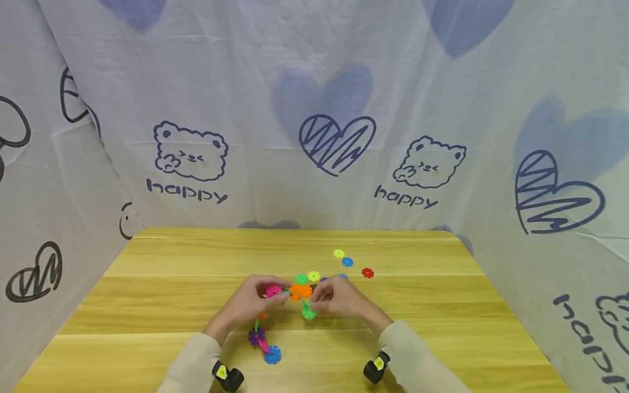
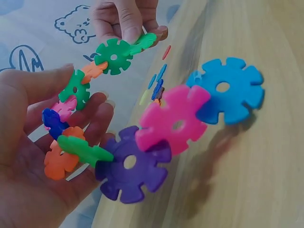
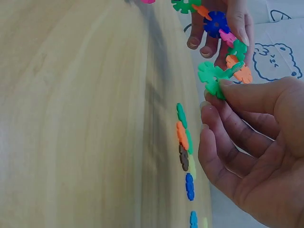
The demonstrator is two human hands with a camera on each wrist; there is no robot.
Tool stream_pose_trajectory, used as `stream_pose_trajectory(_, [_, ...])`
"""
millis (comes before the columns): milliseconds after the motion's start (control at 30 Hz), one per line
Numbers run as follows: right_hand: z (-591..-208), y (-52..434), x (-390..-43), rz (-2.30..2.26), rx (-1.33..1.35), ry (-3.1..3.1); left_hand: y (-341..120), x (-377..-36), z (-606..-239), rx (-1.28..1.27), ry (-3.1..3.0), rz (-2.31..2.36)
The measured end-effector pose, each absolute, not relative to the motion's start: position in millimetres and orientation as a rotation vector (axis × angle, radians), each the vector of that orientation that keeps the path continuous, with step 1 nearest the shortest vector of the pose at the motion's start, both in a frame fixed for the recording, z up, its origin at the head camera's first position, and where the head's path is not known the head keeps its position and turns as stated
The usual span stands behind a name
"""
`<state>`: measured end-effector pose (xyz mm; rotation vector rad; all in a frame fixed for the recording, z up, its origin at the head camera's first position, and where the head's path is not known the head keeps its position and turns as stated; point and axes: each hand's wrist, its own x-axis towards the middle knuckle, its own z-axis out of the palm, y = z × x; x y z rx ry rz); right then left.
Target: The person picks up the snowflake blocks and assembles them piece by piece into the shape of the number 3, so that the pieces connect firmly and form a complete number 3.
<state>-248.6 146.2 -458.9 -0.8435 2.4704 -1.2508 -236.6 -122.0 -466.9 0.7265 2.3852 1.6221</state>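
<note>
Between thumb and fingers, the left hand (image 1: 249, 301) pinches a multicoloured chain of notched plastic flower discs (image 2: 142, 173) partway along, above the yellow wood-grained bench (image 1: 417, 338), its tail dangling. The right hand (image 1: 339, 297) grasps the bright-green end disc (image 3: 207, 74), presumably steadying the join. Loose coloured notched discs (image 1: 367, 272) lie beyond, some partly hidden behind that hand.

tabletop (image 1: 452, 311): yellowish, streaked wood grain | farther back: yellow disc (image 1: 338, 253), blue disc (image 1: 347, 261) just beside it, red disc (image 1: 367, 272) rightward | nearer: green disc (image 1: 301, 279) beside second yellow disc (image 1: 313, 276), orange disc (image 3: 182, 135), brown disc (image 3: 184, 157)
</note>
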Motion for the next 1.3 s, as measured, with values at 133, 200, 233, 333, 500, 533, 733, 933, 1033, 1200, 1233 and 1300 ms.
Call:
stream_pose_trajectory(133, [-462.5, 142.6, -247.6, -1.237, -0.839, 2.452, -122.7, -236.8, -466.1, 0.712, 2.397, 1.597])
stream_pose_trajectory(200, [-464.4, 140.9, -247.3, -1.211, -0.843, 2.44, -123.2, -237.2, -466.4, 0.705, 2.399, 1.592])
stream_pose_trajectory(233, [-465.1, 140.2, -247.3, -1.197, -0.849, 2.433, -123.6, -237.7, -466.7, 0.704, 2.394, 1.591])
stream_pose_trajectory(333, [-465.7, 140.3, -248.0, -1.152, -0.861, 2.411, -125.1, -239.0, -467.4, 0.706, 2.367, 1.593])
stream_pose_trajectory(500, [-464.0, 144.9, -254.4, -1.131, -0.847, 2.447, -130.9, -240.1, -467.0, 0.702, 2.347, 1.577])
stream_pose_trajectory(533, [-464.2, 145.8, -256.5, -1.127, -0.84, 2.478, -132.2, -240.0, -466.3, 0.7, 2.353, 1.567])
stream_pose_trajectory(733, [-470.9, 145.0, -269.3, -1.093, -0.786, 2.679, -137.8, -240.5, -461.9, 0.743, 2.409, 1.479])
stream_pose_trajectory(933, [-479.4, 132.8, -276.0, -1.043, -0.885, 2.821, -138.4, -242.0, -462.2, 0.763, 2.438, 1.429])
stream_pose_trajectory(1033, [-483.1, 126.4, -279.1, -0.966, -0.911, 2.882, -137.6, -242.8, -463.5, 0.772, 2.471, 1.392])
stream_pose_trajectory(1200, [-486.5, 119.5, -281.9, -0.821, -0.935, 2.95, -136.4, -244.0, -464.8, 0.791, 2.493, 1.363])
stream_pose_trajectory(1233, [-487.1, 118.8, -281.9, -0.806, -0.949, 2.958, -136.0, -244.0, -465.1, 0.793, 2.494, 1.36])
stream_pose_trajectory(1300, [-487.5, 117.7, -280.7, -0.794, -0.965, 2.965, -135.5, -244.2, -465.9, 0.791, 2.499, 1.347])
